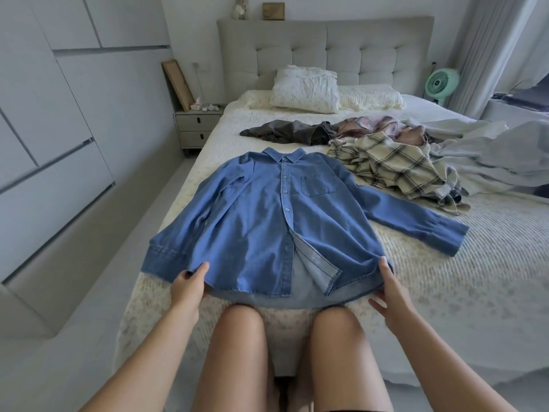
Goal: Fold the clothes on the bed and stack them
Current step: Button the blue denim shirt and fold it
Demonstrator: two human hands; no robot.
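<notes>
Denim, mid-blue, makes up the long-sleeved button-front shirt [267, 209] spread face-up near the foot of the cream textured bedspread [490, 263], collar toward the grey tufted headboard [371, 52], sleeves angled outward. Its lower placket falls open below the last fastened button, exposing the paler inner cloth. The hem hangs just past the bed's foot edge, and the part of it between the person's knees sits in shadow and is hard to read.

The person's left hand [187, 286] pinches the hem's left corner, thumb on top of the cloth, the other fingers hidden beneath it. The right hand [392, 292] grips the hem's right corner; its thumb lies along the cloth, some fingers are tucked under out of sight, and at least one finger juts free below the hem. Both forearms run off the bottom of the view.

Beyond the shirt, well apart from both hands, lie unfolded garments: a cream plaid shirt [392, 171], a pinkish plaid piece [377, 126] partly buried behind it, and a dark grey-brown garment [291, 132] whose shape cannot be made out. A pale grey sheet [490, 153] is bunched at the right and cut off by the edge. A white crinkled pillow [306, 89] rests against the headboard.
</notes>
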